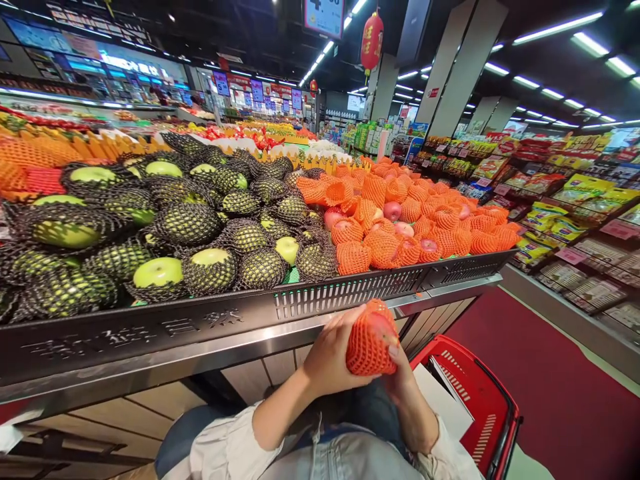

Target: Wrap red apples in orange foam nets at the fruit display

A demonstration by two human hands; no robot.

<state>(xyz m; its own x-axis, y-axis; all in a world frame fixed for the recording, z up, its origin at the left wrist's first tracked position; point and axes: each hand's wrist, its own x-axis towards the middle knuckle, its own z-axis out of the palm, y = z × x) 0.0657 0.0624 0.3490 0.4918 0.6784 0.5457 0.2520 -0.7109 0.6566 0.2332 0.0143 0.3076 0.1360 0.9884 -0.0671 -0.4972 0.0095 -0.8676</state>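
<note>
The netted fruit (373, 343), red under its orange net, is already off the surface (345, 293); it is not yet put down, and the net is still on it. It is at five o'clock of the view, between two hands clamped on it: the left hand (325, 350) from nine o'clock, the right hand (400, 373) from four. Similar fruits (445, 220) lie toward one o'clock. Its long axis seems to go from six to twelve, upper end toward the surface; fingers partly hide it, so I cannot tell which end is open.
</note>
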